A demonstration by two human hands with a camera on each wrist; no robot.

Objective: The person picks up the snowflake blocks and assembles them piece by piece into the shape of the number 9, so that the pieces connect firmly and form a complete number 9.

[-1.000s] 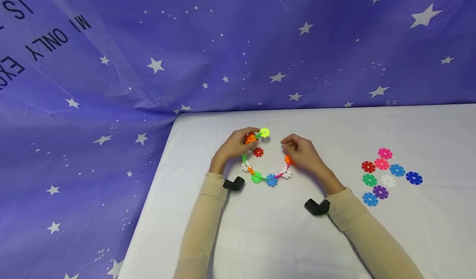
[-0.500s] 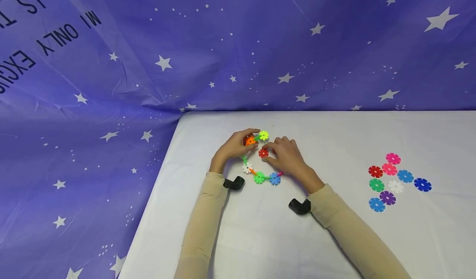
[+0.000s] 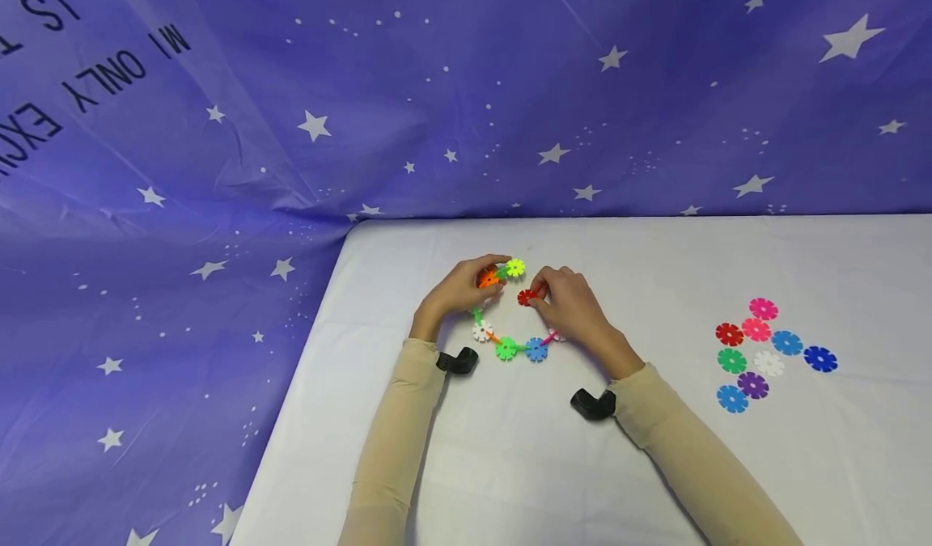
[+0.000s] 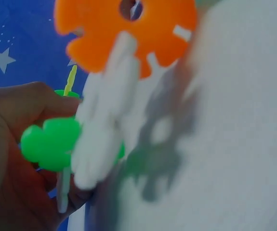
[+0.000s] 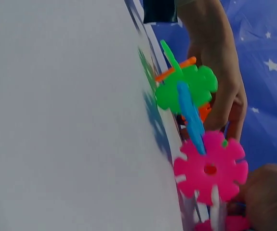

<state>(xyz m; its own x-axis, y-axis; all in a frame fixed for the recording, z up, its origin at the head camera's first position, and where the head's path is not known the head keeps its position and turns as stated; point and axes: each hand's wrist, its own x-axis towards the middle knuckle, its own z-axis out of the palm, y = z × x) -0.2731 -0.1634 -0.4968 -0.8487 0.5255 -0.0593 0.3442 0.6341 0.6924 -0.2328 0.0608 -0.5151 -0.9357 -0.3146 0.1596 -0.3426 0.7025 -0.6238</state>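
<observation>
A curved chain of notched plastic discs, with a green disc (image 3: pixel 506 349) and a blue disc (image 3: pixel 536 349) at its near side, lies between the hands. My left hand (image 3: pixel 462 285) grips the chain's far left part, by an orange disc (image 3: pixel 489 278); a yellow-green disc (image 3: pixel 515 268) sticks out past its fingertips. Between thumb and fingers my right hand (image 3: pixel 571 303) pinches a loose red disc (image 3: pixel 525 298), inside the curve. That hand covers the chain's right part. Close up in the right wrist view is a pink disc (image 5: pixel 210 166) joined to a blue one.
Loose discs lie apart on the white-covered table (image 3: pixel 510 465) to the right, among them a purple disc (image 3: pixel 753 385) and a dark blue disc (image 3: pixel 820 359). A purple starred cloth (image 3: pixel 451 85) hangs behind. Each wrist carries a black camera mount (image 3: pixel 593 404).
My right hand has moved left from the chain's right end and taken hold of the red disc, then drawn it slightly right. My left hand keeps its grip in place.
</observation>
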